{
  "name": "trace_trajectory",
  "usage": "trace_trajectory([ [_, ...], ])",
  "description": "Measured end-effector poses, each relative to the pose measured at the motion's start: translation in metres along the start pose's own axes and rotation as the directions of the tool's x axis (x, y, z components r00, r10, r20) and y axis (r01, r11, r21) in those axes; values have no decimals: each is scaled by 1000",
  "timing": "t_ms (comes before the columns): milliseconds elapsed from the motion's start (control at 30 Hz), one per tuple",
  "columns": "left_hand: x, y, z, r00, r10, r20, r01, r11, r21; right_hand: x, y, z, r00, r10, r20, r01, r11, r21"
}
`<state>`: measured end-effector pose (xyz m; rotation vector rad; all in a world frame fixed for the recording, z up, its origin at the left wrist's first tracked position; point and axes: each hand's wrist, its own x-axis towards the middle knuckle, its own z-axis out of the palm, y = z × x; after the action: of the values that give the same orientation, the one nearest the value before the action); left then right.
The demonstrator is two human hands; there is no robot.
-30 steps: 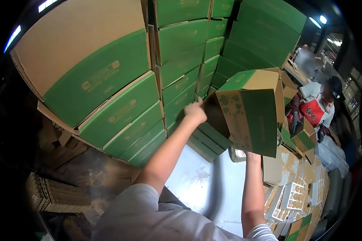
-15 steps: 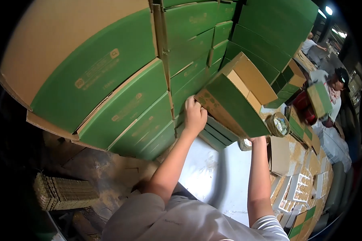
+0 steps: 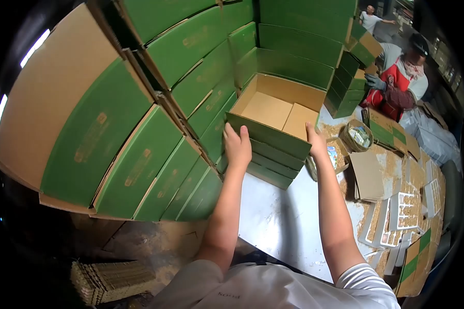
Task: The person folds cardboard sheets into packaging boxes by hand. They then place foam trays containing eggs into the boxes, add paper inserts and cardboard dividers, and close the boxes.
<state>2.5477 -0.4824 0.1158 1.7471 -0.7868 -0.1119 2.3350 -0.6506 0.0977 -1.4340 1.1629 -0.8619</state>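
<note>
An open green cardboard box with a brown inside sits level on top of a short stack of green boxes. My left hand lies against its near left corner, thumb and fingers apart on the green side. At the near right corner my right hand grips the box wall, the thumb at the rim and the other fingers mostly hidden. Flat brown flaps show at the bottom of the box. The stack stands on a pale, smooth table.
Tall stacks of green boxes rise at the left and behind. To the right are a round basket, leaning cardboard sheets and white trays. A co-worker in a red apron stands at the back right beside more boxes.
The open box has gone from tilted to level on the stack. My left hand has shifted from its upper corner to its side. The co-worker's box has moved out of their hands.
</note>
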Motion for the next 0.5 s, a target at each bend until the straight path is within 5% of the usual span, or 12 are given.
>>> trace_trajectory([
  [67, -4, -14, 17, 998, 46, -50, -45, 999, 19, -17, -16, -3, 990, -47, -132, -13, 907, -421],
  [133, -6, -10, 20, 999, 14, -43, -15, 1000, -18, -38, -69, -7, 983, 135, -122, -181, 669, -721],
  [200, -4, -16, 26, 997, -83, -6, 82, 992, -95, -23, -64, -8, 991, 99, -85, -130, 661, -739],
  [267, -9, -51, 46, 989, -147, -28, 147, 989, 2, -16, -46, -23, 986, 157, -53, -160, 826, -541],
  [300, -8, -72, 56, 974, -226, -18, 226, 974, -15, -9, -11, -27, 989, 122, -82, -144, 920, -366],
  [333, -9, -97, 65, 985, -157, -74, 157, 988, -2, 13, 53, -24, 989, 137, 54, -134, 988, -71],
  [367, -12, -115, 70, 989, -86, -117, 88, 996, 6, -20, 64, -29, 970, 215, 112, -242, 885, 398],
  [400, -19, -95, 54, 979, -195, 53, 199, 977, -80, -48, 98, -40, 969, 196, 151, -247, 794, 555],
  [500, -17, -117, 47, 956, -249, 157, 295, 816, -498, -194, 179, -97, 985, 128, 115, -166, 880, 446],
])
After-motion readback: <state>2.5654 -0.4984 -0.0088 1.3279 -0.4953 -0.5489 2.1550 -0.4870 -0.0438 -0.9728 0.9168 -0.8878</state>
